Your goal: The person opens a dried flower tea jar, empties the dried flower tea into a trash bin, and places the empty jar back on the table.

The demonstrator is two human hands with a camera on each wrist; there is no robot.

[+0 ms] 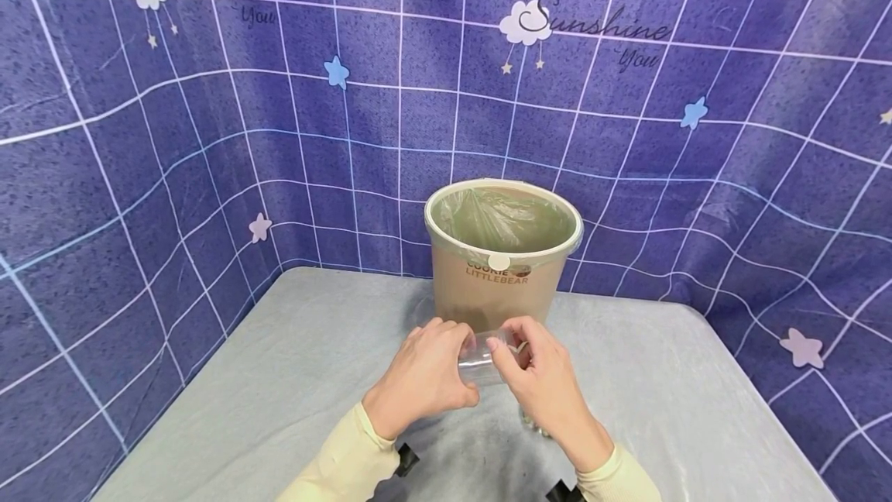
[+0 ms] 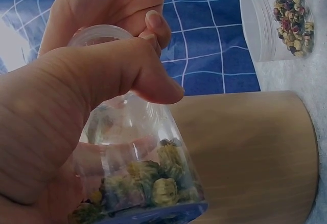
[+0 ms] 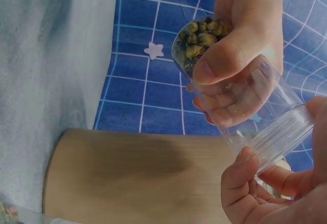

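Observation:
A clear plastic jar [image 1: 479, 359] lies tilted between both hands, with yellow-green dried flower buds [image 3: 202, 37] gathered at its bottom end. My left hand [image 1: 428, 370] grips the jar's body, thumb on one side and fingers round the other. At the mouth end, my right hand [image 1: 540, 370] pinches the ridged neck [image 3: 281, 134] between thumb and fingers. Something small and cream-coloured [image 3: 282, 179] shows by the right fingers; its kind is unclear. A second clear jar [image 2: 263, 24], holding mixed dried buds, stands on the table, mostly hidden by the right wrist in the head view.
Just beyond the hands stands a beige bin [image 1: 498, 297] lined with a thin clear bag [image 1: 481, 215]. Grey cloth covers the table [image 1: 279, 401]. A blue gridded curtain [image 1: 376, 115] hangs behind and along both sides.

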